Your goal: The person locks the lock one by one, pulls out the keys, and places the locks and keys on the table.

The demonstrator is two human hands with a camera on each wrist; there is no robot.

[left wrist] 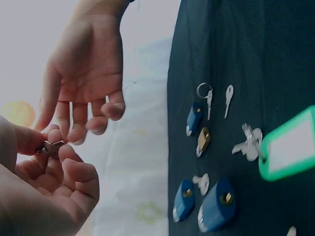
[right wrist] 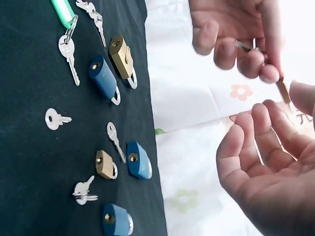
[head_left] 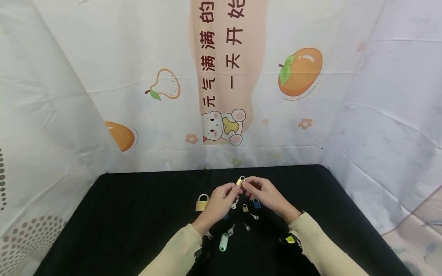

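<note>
In front of me, both hands meet at a small brass padlock (head_left: 240, 181), its shackle pointing up. My left hand (head_left: 218, 202) pinches its body between thumb and fingers. A small silver key (right wrist: 243, 45) pokes out between that hand's curled fingers. My right hand (head_left: 266, 194) has its thumb and forefinger at the padlock's other side; its remaining fingers are loosely bent. Below on the black cloth lie a large brass padlock (head_left: 201, 204), a small brass padlock (head_left: 245, 208) and a blue padlock (head_left: 257, 204).
Keys with a green tag (head_left: 223, 242) lie nearest me. Loose keys (right wrist: 57, 119) and more blue padlocks (left wrist: 216, 204) are spread about the black table (head_left: 138, 222). A white printed curtain (head_left: 165, 126) hangs behind the far edge.
</note>
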